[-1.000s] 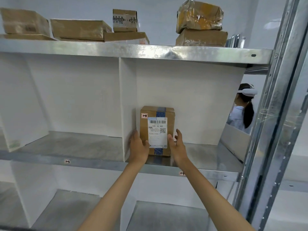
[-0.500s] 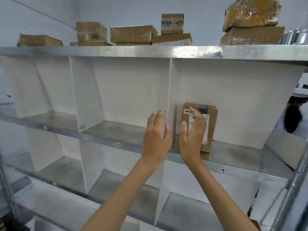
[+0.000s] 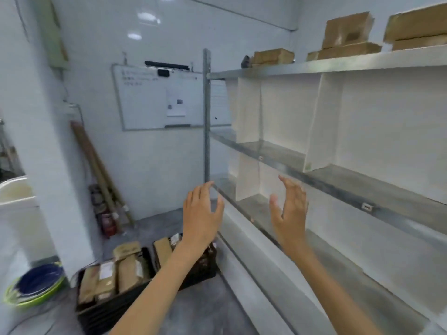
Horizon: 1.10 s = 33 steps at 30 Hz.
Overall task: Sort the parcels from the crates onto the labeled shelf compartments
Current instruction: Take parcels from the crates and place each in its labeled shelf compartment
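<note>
My left hand (image 3: 202, 213) and my right hand (image 3: 289, 210) hang in the air in front of the metal shelf (image 3: 338, 183), both empty with fingers spread. On the floor at the lower left stand two black crates, the nearer crate (image 3: 108, 308) holding several brown parcels (image 3: 108, 279), and the farther crate (image 3: 200, 269) partly hidden behind my left forearm. The shelf compartments in view, split by white dividers (image 3: 319, 122), hold nothing. Small labels (image 3: 366, 206) sit on the shelf's front rails. Several brown boxes (image 3: 346, 32) lie on the top shelf.
A whiteboard (image 3: 159, 100) hangs on the back wall. Long poles (image 3: 99, 170) lean in the corner beside a white pillar (image 3: 46, 141). Stacked bowls (image 3: 33, 286) sit on the floor at the far left. Grey floor lies between the crates and the shelf.
The view has swung left, away from the compartment with the labelled parcel. Both hands have let go of that parcel and come back empty; the crates on the floor are now in view.
</note>
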Available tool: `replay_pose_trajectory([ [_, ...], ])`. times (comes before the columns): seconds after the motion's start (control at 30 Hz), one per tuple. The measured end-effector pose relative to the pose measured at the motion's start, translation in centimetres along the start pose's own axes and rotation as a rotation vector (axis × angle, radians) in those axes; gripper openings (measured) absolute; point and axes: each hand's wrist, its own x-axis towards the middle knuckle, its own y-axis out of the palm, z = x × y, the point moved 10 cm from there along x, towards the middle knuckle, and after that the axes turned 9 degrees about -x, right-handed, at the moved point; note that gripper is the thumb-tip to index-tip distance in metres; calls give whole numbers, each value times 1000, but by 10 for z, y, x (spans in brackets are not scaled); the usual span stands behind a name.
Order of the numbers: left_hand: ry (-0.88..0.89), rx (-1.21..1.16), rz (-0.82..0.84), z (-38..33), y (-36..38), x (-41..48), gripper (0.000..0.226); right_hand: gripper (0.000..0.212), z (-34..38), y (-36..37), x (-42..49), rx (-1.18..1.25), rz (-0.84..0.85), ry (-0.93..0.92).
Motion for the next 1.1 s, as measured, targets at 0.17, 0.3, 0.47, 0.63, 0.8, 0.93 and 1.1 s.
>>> replay_pose_trajectory([
  [0.17, -219, 152, -45, 110, -57, -30, 42, 52, 42, 94, -34, 75, 197, -37],
  [0.3, -301, 195, -39, 164, -59, -39, 41, 55, 58, 162, -48, 101, 329, -77],
  [0.47, -381, 178, -31, 236, -39, -14, 35, 47, 43, 256, -41, 118, 451, -59],
  [0.63, -428, 181, -26, 305, -13, 43, 40, 37, 16, 351, -8, 135, 532, -73],
  [0.8, -475, 169, -27, 365, 19, 108, 41, 34, -5, 440, 23, 164, 619, -30],
  [0.93, -534, 142, -32, 422, 40, 133, 39, 34, -14, 508, 35, 175, 702, 12],
  [1.1, -579, 85, 51, 510, 69, 163, 38, 38, -21, 603, 41, 185, 793, 36],
])
